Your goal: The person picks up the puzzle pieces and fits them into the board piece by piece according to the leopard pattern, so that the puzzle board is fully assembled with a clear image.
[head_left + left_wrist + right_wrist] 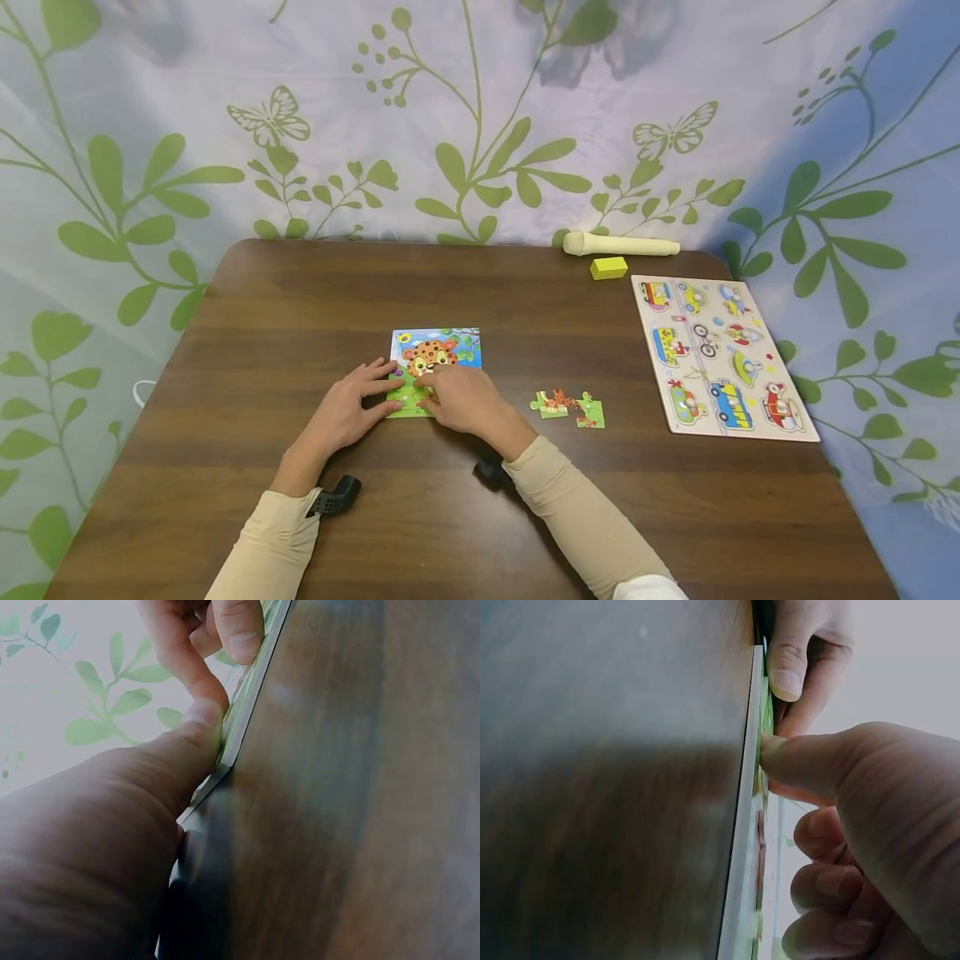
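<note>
A leopard jigsaw puzzle [467,350] lies in its flat tray on the table, its upper part showing the animal's face and blue sky. The left hand [347,410] rests at the puzzle's left side, fingers spread, with fingertips and thumb on the green lower-left area. From the right, the right hand [468,402] reaches over the puzzle and hides its lower right. Its thumb [799,761] and index finger pinch a green puzzle piece [763,776] low against the tray, while the other fingers are curled. Loose puzzle pieces [591,412] lie right of the right hand.
At the right stands out a wooden peg board [726,358] with vehicle pictures. A yellow block [608,267] and a cream microphone-shaped object [622,244] lie near the table's back edge. A leaf-patterned cloth [420,125] hangs behind the brown table [300,292].
</note>
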The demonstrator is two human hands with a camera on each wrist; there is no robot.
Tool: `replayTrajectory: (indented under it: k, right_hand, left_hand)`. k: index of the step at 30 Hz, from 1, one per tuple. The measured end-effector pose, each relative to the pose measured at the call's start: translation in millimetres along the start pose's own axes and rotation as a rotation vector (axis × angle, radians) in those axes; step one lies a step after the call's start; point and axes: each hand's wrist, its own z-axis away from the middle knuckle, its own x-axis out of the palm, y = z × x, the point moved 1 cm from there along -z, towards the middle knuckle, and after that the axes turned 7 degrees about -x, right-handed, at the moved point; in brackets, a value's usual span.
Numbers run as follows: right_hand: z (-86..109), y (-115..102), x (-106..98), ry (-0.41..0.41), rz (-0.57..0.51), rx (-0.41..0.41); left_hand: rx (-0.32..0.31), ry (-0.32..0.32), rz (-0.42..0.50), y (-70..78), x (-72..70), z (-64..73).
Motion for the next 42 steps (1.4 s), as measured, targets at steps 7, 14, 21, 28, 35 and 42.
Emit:
replayTrajectory:
  k: [7,14,21,28,35,42]
  right_hand:
    - [47.5,47,-29,0.034,-0.082,-0.013]
    - [138.6,123,-47,0.02,-0.2,0.247]
    - [161.7,142,-28,-0.043,-0.231,0.274]
    - [156.9,143,-27,-0.071,-0.187,0.257]
    - [151.3,139,-27,-0.066,-0.087,0.176]
    - [142.9,136,-24,-0.027,-0.058,0.144]
  left_hand:
    - [0.003,0.017,-0.023,-0.9,4.7,2.1]
    - [0.005,0.027,-0.036,-1.3,2.9,2.4]
    - [-0.004,0.027,-0.014,-2.0,2.3,1.5]
    - [-0.002,0.03,-0.001,-3.3,6.6,1.6]
    - [0.008,0.032,0.014,-2.7,4.3,0.3]
    - [0.014,0.034,0.015,-2.0,3.1,-1.8]
